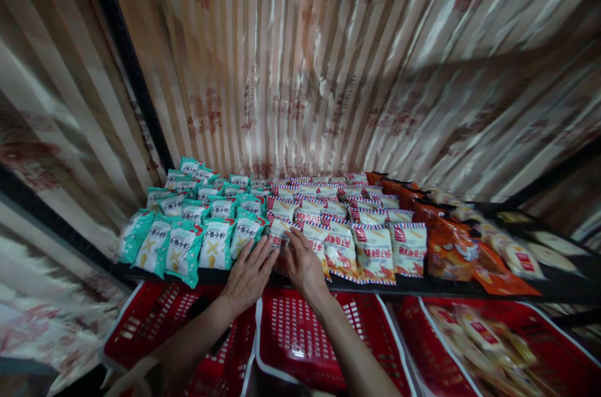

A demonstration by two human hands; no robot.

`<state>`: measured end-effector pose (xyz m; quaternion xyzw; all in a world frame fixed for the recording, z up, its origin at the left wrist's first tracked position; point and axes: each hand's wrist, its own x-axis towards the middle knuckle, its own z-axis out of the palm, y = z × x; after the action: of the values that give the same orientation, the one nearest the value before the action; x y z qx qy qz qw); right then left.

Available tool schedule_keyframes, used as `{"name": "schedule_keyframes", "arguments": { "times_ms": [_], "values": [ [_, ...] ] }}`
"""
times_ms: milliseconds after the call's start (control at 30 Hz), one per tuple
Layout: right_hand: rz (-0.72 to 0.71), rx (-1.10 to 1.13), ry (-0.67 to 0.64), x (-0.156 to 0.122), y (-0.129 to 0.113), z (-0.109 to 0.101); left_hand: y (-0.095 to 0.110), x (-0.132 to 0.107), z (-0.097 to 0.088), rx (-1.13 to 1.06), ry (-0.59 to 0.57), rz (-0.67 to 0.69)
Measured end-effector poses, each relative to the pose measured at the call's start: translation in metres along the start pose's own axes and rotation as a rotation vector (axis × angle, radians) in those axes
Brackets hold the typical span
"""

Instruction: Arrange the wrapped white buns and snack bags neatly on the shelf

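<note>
Rows of small snack bags stand on a dark shelf (328,285). My left hand (250,273) lies with fingers stretched out at the lower left of a cream snack bag (280,228) in the front row, beside the teal snack bags (184,250). My right hand (304,264) has its fingers bent around that cream bag's right side. Both hands hide the bag's lower part. More cream bags with striped edges (373,250) stand directly to the right, leaning back in rows.
Orange bags (451,247) and clear-wrapped packs (520,259) fill the shelf's right part. Below the front edge sit a left red basket (141,322), a middle red basket (300,334) and a right one (554,347) holding packs. Striped sheeting (291,71) hangs behind, between dark posts (126,52).
</note>
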<state>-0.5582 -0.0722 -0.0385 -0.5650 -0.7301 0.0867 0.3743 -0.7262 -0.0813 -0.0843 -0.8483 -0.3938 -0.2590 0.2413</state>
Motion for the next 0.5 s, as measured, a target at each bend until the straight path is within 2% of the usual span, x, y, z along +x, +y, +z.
{"name": "schedule_keyframes", "arguments": {
  "times_ms": [167, 300, 500],
  "values": [
    [-0.065, 0.037, 0.011, 0.0, 0.009, 0.001, 0.003, 0.008, 0.006, 0.017, 0.006, 0.037],
    [-0.083, -0.039, -0.025, 0.005, 0.006, -0.008, 0.007, 0.009, 0.01, 0.035, 0.015, 0.031],
    [-0.066, -0.249, 0.098, 0.026, 0.001, -0.024, 0.006, 0.008, 0.012, 0.04, -0.018, 0.022]
  ]
}}
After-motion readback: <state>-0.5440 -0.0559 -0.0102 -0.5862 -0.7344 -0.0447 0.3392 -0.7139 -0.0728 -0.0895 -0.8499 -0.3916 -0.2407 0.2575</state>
